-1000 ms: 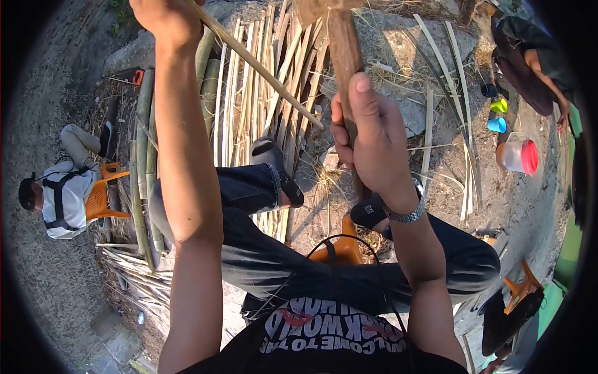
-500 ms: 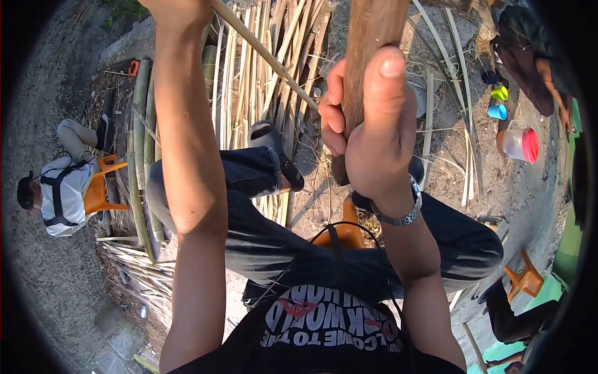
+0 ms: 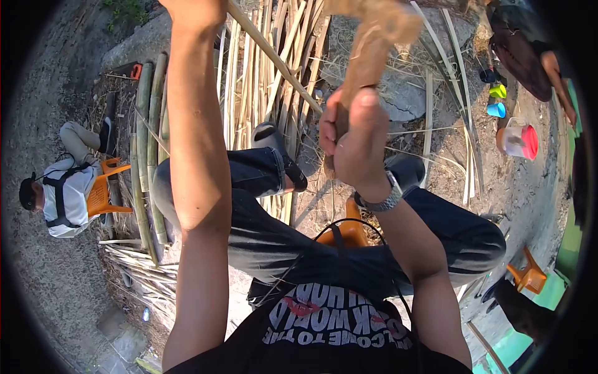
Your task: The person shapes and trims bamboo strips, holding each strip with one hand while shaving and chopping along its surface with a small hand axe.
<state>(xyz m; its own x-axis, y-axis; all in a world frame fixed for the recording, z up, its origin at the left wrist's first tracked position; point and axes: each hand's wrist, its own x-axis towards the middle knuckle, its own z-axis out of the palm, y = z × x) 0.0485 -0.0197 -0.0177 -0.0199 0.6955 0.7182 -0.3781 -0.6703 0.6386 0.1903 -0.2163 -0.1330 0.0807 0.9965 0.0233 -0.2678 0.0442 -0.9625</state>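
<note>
My right hand [image 3: 358, 137] is wrapped around the handle of a wooden mallet [image 3: 367, 59], thumb lying along the wood. The mallet's blurred head is at the top of the view, partly cut off. At the upper left, my left hand [image 3: 196, 12] is mostly beyond the top edge, with its fingers out of sight. A long thin bamboo stick [image 3: 274, 59] slants from beside that hand down toward my right hand. Whether my left hand grips it cannot be seen.
Split bamboo strips [image 3: 249, 87] lie on the ground ahead. Green bamboo poles [image 3: 142, 162] and a saw [image 3: 135, 71] are at left, near a seated person [image 3: 65, 193]. At right stand a red-lidded bucket [image 3: 520, 140], small cups [image 3: 496, 110] and an orange chair [image 3: 529, 274]. Other people are there too.
My right hand has moved down and left in view with the mallet, bringing its head into sight. My left hand and the stick's upper end have shifted slightly right.
</note>
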